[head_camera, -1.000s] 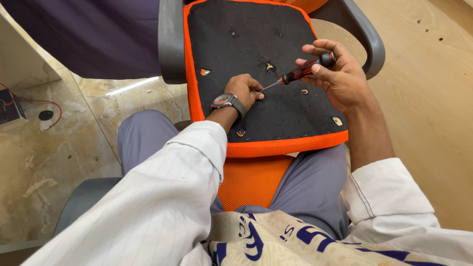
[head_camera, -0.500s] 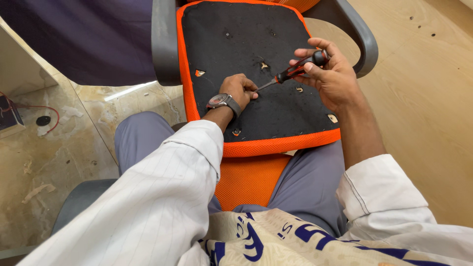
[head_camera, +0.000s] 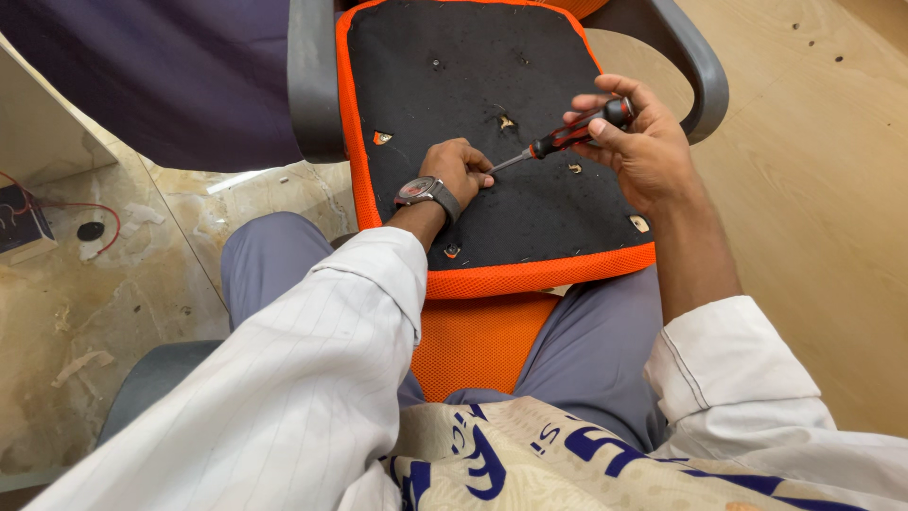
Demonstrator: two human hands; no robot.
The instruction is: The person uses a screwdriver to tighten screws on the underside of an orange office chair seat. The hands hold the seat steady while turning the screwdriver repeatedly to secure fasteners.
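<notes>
Stone floor left, wood floor right; upturned chair seat (head_camera: 530, 66), black underside with orange mesh edge, rests across lap. Since half second ago: view nudged only, screwdriver (head_camera: 572, 135) tip stays at same spot by left fingers, so same fastener point being worked. Right hand (head_camera: 643, 147) wrapped tight round red-black handle. Left hand (head_camera: 461, 168) curled, pressing on underside at tip; grip on anything: cannot tell. Count: one screwdriver, one wristwatch (head_camera: 423, 192), two grey armrests (head_camera: 312, 85), six-ish small cutouts in black fabric.

Grey armrests (head_camera: 307, 85) hem in the upturned seat (head_camera: 473, 57) on both sides; its black upper half lies open, the hands (head_camera: 459, 170) crowding the lower middle.
</notes>
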